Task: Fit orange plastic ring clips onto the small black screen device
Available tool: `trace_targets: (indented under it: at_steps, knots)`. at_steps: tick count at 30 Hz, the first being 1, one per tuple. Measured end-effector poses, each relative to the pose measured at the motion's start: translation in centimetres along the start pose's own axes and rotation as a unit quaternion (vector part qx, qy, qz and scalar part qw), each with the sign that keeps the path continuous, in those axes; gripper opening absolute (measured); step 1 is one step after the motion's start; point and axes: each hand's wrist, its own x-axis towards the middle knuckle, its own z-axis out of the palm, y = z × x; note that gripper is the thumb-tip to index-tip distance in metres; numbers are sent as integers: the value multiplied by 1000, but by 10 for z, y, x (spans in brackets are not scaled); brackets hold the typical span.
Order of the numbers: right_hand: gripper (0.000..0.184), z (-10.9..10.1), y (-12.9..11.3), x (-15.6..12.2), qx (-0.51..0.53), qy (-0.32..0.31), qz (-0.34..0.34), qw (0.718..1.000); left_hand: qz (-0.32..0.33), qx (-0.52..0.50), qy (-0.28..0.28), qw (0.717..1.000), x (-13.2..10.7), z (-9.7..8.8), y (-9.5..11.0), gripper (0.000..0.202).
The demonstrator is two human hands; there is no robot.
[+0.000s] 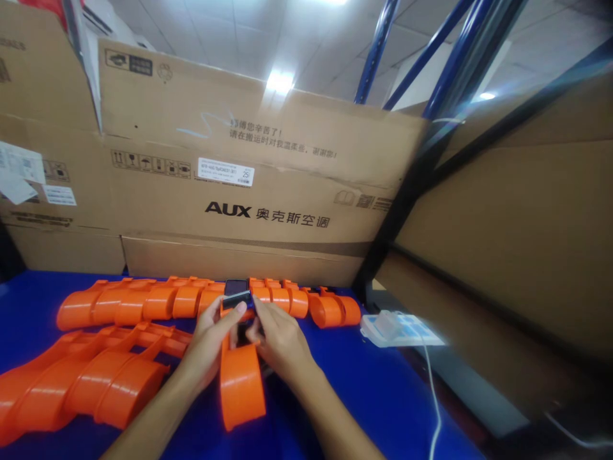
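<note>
My left hand [211, 345] and my right hand [278, 338] meet over one orange curved plastic part [241, 383] that lies on the blue table [364, 390]. Both hands grip its far end, fingers touching a small dark piece [237, 292] at the top. A row of matching orange parts [158, 300] lies behind my hands. Another group of orange parts [81, 377] sits to the left of my left forearm.
Large cardboard boxes [239, 191] marked AUX stand along the back of the table. A white power strip [400, 329] with a white cable [433, 396] lies at the right edge. Blue shelf posts [378, 45] and more cardboard [517, 249] rise on the right.
</note>
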Motion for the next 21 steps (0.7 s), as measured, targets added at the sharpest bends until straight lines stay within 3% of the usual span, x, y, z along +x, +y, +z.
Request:
trace_targets:
  at_steps: [7, 12, 18, 21]
  knots:
    - [52, -4, -3, 1, 0, -5, -10, 1000, 5, 23, -24, 999, 1, -5, -3, 35]
    - [46, -12, 7, 3, 80, -24, -9, 996, 22, 37, 13, 999, 2, -6, -4, 37]
    - [31, -11, 14, -3, 122, 8, 48, 991, 62, 121, -5, 991, 4, -7, -12, 36]
    - [27, -12, 11, -2, 153, -20, 58, 986, 62, 142, -17, 988, 4, -8, -11, 34]
